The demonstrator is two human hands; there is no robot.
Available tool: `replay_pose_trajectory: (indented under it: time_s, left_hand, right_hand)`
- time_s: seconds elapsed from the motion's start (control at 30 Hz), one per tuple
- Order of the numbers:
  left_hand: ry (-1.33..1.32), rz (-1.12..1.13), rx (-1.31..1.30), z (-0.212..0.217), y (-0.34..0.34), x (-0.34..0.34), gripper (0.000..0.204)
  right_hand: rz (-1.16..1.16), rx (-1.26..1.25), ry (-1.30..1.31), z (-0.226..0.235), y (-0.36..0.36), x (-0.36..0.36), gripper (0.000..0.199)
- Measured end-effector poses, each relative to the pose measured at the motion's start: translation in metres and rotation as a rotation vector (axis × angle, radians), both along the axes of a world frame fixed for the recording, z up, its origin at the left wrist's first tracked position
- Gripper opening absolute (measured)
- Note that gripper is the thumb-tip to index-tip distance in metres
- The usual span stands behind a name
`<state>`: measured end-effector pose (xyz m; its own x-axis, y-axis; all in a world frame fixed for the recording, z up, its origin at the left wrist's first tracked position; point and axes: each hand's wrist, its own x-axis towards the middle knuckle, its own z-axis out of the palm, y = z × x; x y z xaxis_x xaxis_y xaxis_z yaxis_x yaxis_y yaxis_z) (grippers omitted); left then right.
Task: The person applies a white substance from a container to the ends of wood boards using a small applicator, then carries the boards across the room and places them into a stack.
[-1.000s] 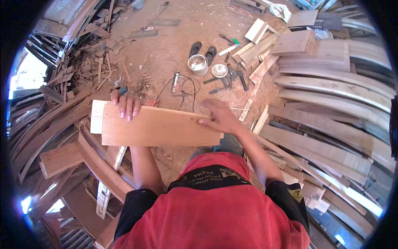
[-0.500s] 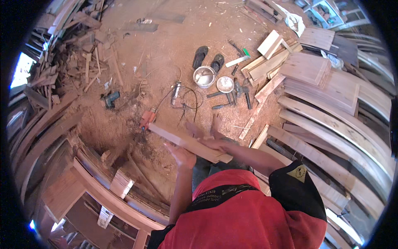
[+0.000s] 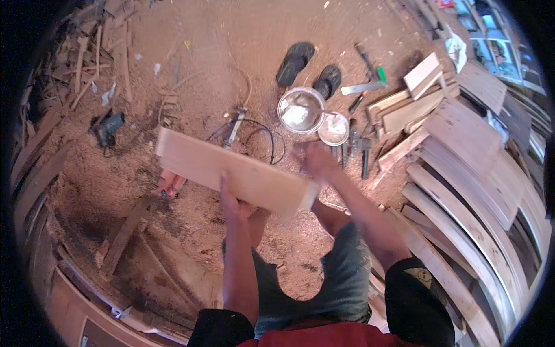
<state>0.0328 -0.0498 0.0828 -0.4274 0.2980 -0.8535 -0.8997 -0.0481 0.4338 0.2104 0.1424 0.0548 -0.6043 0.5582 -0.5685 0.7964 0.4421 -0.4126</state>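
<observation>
A flat, pale wooden board (image 3: 263, 184) slants across the space before me, its broad face up. My left hand (image 3: 233, 207) grips the near long edge, with a finger lying over the face. My right hand (image 3: 317, 161) is off the board, just past its right end and close to the small round tub (image 3: 333, 129). Motion smears its fingers, so what they hold, if anything, does not show. Beyond the board stands a metal-rimmed bucket (image 3: 302, 110) with white stuff inside. An orange power tool (image 3: 171, 183) lies partly hidden under the board's left end.
A green drill (image 3: 108, 128) lies left on the sawdust. Hammers (image 3: 365, 157), a green-handled try square (image 3: 363, 88) and black sandals (image 3: 295, 63) lie around the buckets. Stacked planks (image 3: 462, 220) line the right; scrap wood (image 3: 87, 58) heaps far left.
The board has turned from its narrow side to show its broad face and been raised. My right hand has left it and moved forward toward the tubs. My left hand still holds it.
</observation>
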Motion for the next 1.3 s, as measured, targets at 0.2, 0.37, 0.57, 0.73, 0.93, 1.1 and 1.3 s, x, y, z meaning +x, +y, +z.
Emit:
replay_pose_trajectory:
  time_s: [0.2,0.37,0.57,0.73,0.93,1.1,1.3]
  left_hand:
    - [0.221,0.215,0.085,-0.128,0.061,-0.037,0.062]
    - [0.541,0.376,0.181,-0.203,0.050,-0.056,0.057]
    - [0.560,0.471,0.278,-0.241,0.065,-0.067,0.055]
    - [0.562,0.509,0.278,-0.220,0.098,-0.066,0.055]
    - [0.481,0.610,0.314,-0.179,0.108,-0.037,0.053]
    - [0.511,0.612,0.291,-0.189,0.096,-0.043,0.054]
    - [0.603,0.726,0.350,-0.190,0.085,-0.050,0.055]
  right_hand:
    - [0.368,0.524,-0.045,-0.169,0.126,-0.011,0.022]
    - [0.619,0.673,-0.352,-0.200,0.104,-0.032,0.019]
    - [0.625,0.756,-0.268,-0.188,0.117,-0.011,0.013]
    - [0.653,0.818,-0.096,-0.173,0.133,0.000,0.017]
    - [0.675,0.686,-0.325,-0.185,0.130,-0.009,0.021]
    - [0.733,0.719,-0.274,-0.182,0.121,-0.006,0.020]
    - [0.702,0.661,-0.229,-0.188,0.118,-0.005,0.020]
